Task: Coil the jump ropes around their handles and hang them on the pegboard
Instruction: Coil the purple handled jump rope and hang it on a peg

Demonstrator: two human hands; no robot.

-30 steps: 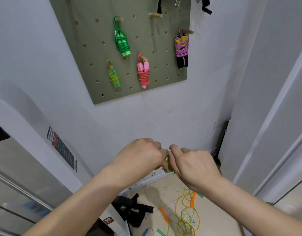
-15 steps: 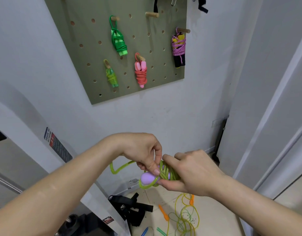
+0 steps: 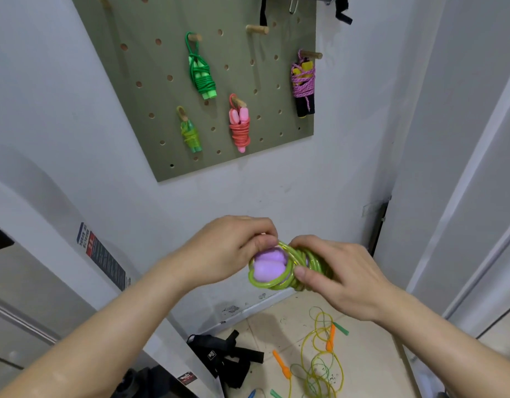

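Observation:
Both hands hold one jump rope (image 3: 279, 268) at chest height: two lilac handles side by side with green cord coiled around them. My left hand (image 3: 231, 251) pinches the cord at the handles' top end. My right hand (image 3: 334, 274) grips the coiled part, thumb pressed on the loops. Above hangs the olive pegboard (image 3: 150, 90) with several coiled ropes on wooden pegs: a green one (image 3: 202, 76), a pink one (image 3: 240, 126), a yellow-green one (image 3: 189, 133) and a purple-corded one with black handles (image 3: 303, 84). A bare peg (image 3: 257, 29) sticks out near the top.
On the tiled floor lie loose yellow and green ropes with orange handles (image 3: 320, 357) and a black strap bundle (image 3: 225, 360). A white wall is ahead, a white door frame (image 3: 463, 196) to the right, and a grey appliance with a label (image 3: 101, 257) to the left.
A loose green loop that hung out to the left half a second ago is now drawn in against the handles. My left hand has moved right onto the bundle; both hands sit slightly higher.

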